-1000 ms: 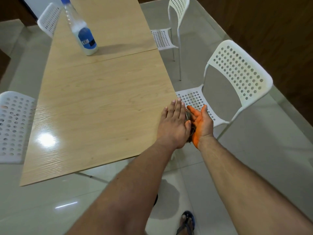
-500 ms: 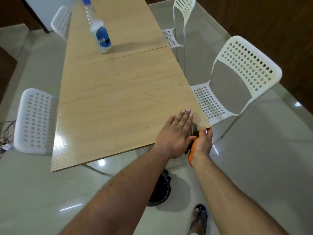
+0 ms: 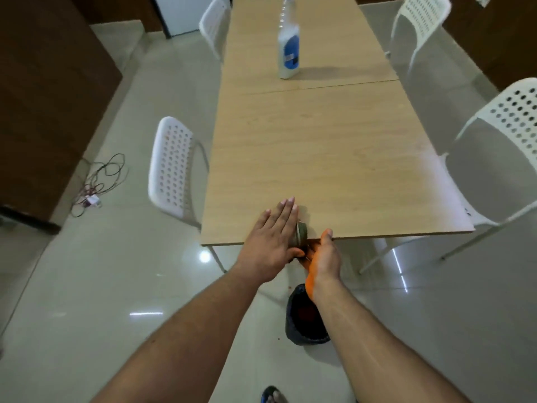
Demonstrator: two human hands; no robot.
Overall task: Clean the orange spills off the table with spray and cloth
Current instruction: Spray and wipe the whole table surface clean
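My left hand [image 3: 271, 241] lies flat with straight fingers on a dark, bunched cloth [image 3: 301, 234] at the near edge of the light wooden table [image 3: 319, 146]. Only a small part of the cloth shows beside my fingers. My right hand [image 3: 324, 258], stained orange along its palm edge, is cupped just below the table edge next to the cloth, thumb up against the edge. A white spray bottle [image 3: 288, 50] with a blue label stands far up the table. No orange spill shows on the tabletop.
A black bin [image 3: 302, 318] stands on the floor under my right forearm. White perforated chairs stand at the left [image 3: 171, 167], far left [image 3: 213, 27], right [image 3: 505, 135] and far right [image 3: 418, 21]. Loose cables [image 3: 98, 184] lie on the tiled floor. My sandalled foot [image 3: 271, 395] shows at the bottom.
The view swung from the table's right side to its near end. My hands slid with the cloth along the edge, and the bin has come into view below them.
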